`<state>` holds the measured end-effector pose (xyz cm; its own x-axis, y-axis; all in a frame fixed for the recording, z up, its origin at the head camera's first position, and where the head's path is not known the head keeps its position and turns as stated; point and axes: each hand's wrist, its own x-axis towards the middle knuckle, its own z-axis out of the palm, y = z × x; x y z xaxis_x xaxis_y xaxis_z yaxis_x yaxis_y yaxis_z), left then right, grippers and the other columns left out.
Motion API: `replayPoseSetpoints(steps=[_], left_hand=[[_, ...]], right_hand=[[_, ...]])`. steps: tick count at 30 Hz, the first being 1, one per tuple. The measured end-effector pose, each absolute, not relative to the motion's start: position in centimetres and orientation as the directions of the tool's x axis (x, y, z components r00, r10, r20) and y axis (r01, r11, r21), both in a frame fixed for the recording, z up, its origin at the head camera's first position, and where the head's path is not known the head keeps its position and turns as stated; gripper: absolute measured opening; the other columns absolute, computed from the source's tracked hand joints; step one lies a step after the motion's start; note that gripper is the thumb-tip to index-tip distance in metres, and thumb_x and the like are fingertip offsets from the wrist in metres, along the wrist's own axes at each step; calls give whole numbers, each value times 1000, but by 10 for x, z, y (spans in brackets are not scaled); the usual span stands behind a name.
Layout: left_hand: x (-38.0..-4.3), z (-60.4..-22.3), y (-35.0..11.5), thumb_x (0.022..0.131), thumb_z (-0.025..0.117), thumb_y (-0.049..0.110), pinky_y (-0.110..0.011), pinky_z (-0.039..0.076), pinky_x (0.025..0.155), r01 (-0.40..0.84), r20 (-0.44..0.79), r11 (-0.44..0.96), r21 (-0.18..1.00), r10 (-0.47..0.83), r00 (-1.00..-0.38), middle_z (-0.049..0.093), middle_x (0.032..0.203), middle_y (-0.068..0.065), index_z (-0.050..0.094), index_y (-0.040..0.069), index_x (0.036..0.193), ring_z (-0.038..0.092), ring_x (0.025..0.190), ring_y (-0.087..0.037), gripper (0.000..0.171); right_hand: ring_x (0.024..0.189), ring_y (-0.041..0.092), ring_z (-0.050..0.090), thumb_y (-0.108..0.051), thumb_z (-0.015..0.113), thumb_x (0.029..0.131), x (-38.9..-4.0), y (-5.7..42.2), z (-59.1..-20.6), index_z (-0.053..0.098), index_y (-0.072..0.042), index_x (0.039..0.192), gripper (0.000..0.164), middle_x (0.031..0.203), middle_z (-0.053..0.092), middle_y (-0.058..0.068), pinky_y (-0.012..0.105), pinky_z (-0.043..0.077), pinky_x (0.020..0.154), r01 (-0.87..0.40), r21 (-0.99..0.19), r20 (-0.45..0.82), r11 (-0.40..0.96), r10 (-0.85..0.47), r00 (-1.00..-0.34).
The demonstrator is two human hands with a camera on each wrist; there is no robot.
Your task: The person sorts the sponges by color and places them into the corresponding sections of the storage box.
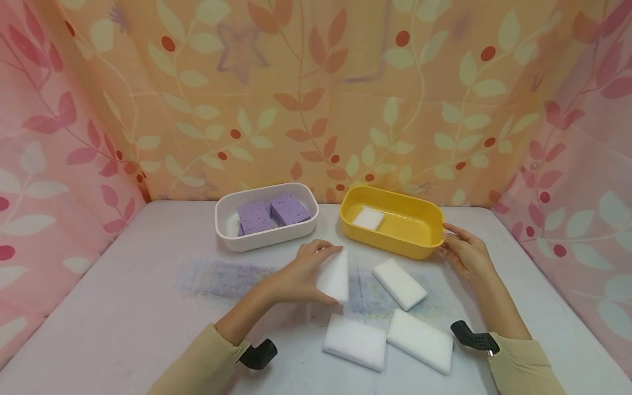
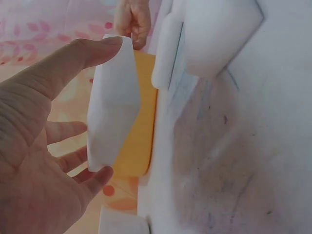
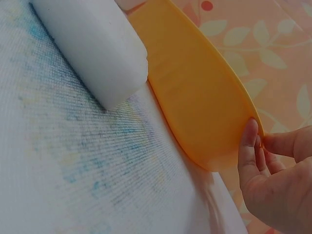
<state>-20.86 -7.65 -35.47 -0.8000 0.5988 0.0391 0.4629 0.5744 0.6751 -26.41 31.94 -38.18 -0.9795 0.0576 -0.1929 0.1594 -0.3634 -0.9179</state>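
My left hand (image 1: 298, 277) holds a white sponge block (image 1: 337, 277) on edge above the table, thumb at one end and fingertips at the other. In the left wrist view the thumb presses the top of this white sponge (image 2: 113, 97). Over on the right, my right hand (image 1: 466, 253) pinches the end rim of a yellow tub (image 1: 380, 239), thumb and fingers on either side of it in the right wrist view. Inside the tub lies one white sponge (image 1: 368, 218). Three more lie in front of it: a near-left sponge (image 1: 354, 341), a near-right sponge (image 1: 421, 340) and a farther sponge (image 1: 400, 283).
A white tub (image 1: 266, 239) stands left of the yellow one, with purple sponges (image 1: 255, 217) in it. Bluish smudges (image 1: 217, 278) mark the white tabletop (image 1: 123, 307). Leaf-patterned curtains (image 1: 306, 109) close off the back and both sides.
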Motion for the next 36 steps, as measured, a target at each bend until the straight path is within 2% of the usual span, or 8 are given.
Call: replayPoseSetpoints(steps=[6,15,19,25,32,36], left_hand=[[-218,-347,-68,75,97,27,-56,37,120,490,48,575,656,616,-786,40,155,-14,42,6,160,32,145,-36,104],[-232,-339,-52,75,97,27,-52,39,115,502,55,577,644,619,-783,42,154,-15,44,7,160,36,139,-35,102],[-238,-336,-46,76,96,28,-49,38,112,518,61,581,628,627,-777,42,155,-15,44,8,160,36,138,-35,101],[-244,-330,-38,77,95,30,-50,39,114,512,42,599,615,624,-780,39,159,-14,43,11,161,33,140,-35,100],[-251,-327,-30,78,94,31,-51,40,116,506,28,614,606,619,-785,38,160,-14,41,12,162,32,141,-35,101],[-254,-325,-26,78,95,30,-52,39,118,490,20,616,617,610,-792,38,160,-14,41,12,162,30,143,-36,102]], right_hand=[[74,12,69,-1,59,106,-265,320,-382,72,-23,103,26,86,72,-2,20,62,72,151,-920,-180,-361,47,-982],[75,14,69,-4,65,104,-266,320,-383,66,-21,114,20,88,73,-2,22,63,73,175,-911,-215,-372,68,-974],[75,14,69,-4,65,103,-266,320,-383,66,-20,114,20,87,72,-2,22,63,73,176,-911,-215,-374,67,-974],[75,13,68,-4,65,104,-265,319,-382,69,-23,109,20,87,71,-2,21,62,73,178,-914,-217,-363,67,-974],[76,13,69,-4,64,104,-266,319,-381,64,-20,119,22,88,71,-2,21,63,73,190,-911,-231,-365,72,-970],[75,13,69,-3,63,104,-266,319,-381,66,-21,115,21,87,71,-2,21,62,72,181,-912,-223,-368,74,-972]])
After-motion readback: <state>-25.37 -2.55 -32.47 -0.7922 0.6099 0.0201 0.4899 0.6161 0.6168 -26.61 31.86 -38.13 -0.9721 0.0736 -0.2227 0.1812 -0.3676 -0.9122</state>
